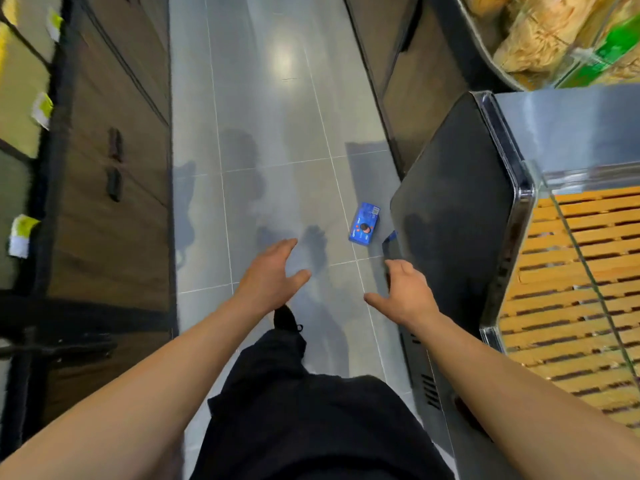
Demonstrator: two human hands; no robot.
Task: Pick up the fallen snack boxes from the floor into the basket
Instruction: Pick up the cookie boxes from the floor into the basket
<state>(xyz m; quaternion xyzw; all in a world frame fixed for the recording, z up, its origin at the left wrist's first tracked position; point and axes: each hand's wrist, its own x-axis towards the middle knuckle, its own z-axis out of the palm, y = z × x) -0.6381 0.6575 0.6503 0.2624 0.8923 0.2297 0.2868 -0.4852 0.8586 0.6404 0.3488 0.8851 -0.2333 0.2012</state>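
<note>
There is one view only, from a wide-angle camera worn on the person's head, looking steeply down and forward along a shop aisle; with no second view, nothing is shared. It sits high above the grey tiled floor (pixel 277 133), so the person's own legs in black fill the bottom middle and both forearms reach up into the frame from the lower corners. The left hand (pixel 270 275) and right hand (pixel 405 292) lie near the centre, much nearer the lens than the floor. Just beyond the right hand's fingers (pixel 398 268), small and far below, lies a blue snack box (pixel 364 227). Straight lines bow toward the edges, and the far left is smeared.
</note>
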